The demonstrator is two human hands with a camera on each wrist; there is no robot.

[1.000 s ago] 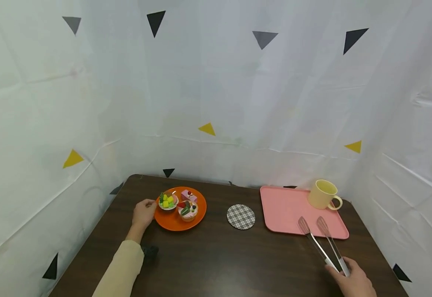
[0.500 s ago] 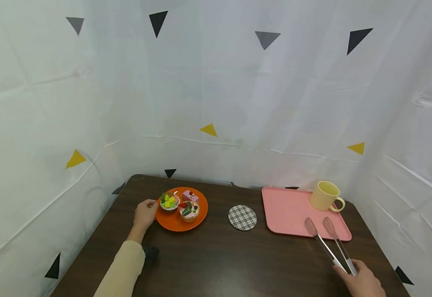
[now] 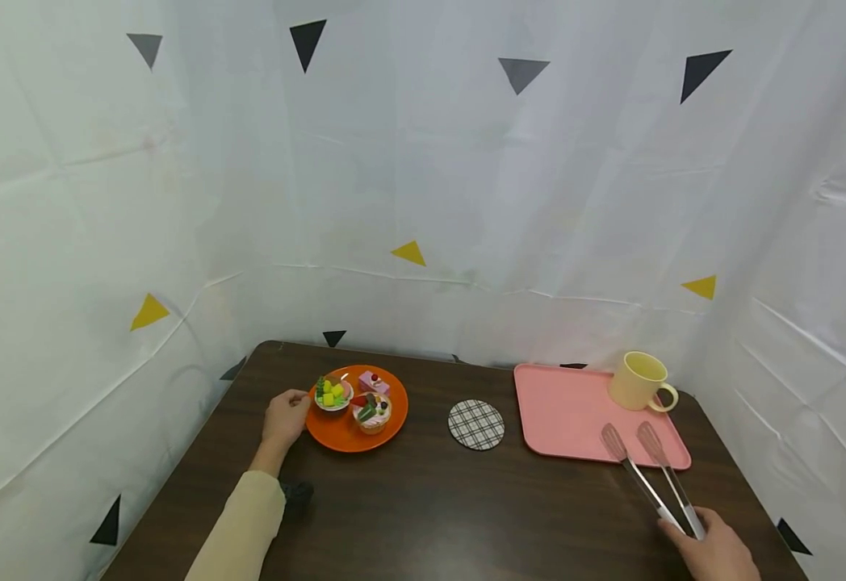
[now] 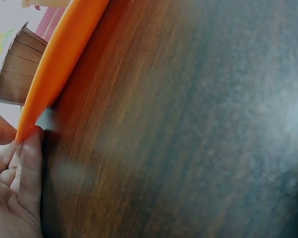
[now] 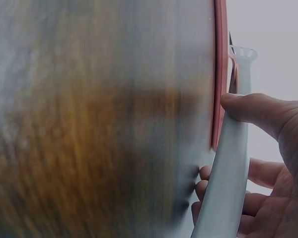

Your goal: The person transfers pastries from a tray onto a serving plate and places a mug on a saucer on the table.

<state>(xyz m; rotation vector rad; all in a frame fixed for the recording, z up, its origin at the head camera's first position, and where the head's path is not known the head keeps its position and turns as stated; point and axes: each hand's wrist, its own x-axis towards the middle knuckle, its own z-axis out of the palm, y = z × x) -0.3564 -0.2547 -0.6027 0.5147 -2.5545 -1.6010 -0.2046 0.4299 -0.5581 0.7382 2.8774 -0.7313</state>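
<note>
My left hand pinches the left rim of an orange plate; in the left wrist view the thumb lies above the edge and a finger beneath it. On the plate sit a toy fruit cup, a toy tart and a pink cake slice. At the right, my right hand holds metal tongs by their pale handles, thumb on one arm in the right wrist view. The tongs' arms are spread, and their slotted heads lie over the near right part of a pink tray.
A yellow mug stands on the tray's far right corner. Between plate and tray lies a round checked coaster. A dark object shows beside the left wrist. White curtains border the dark table.
My right hand and the tongs have shifted a little to the right over the tray. The left hand stays at the plate's rim. The whole view has shifted slightly.
</note>
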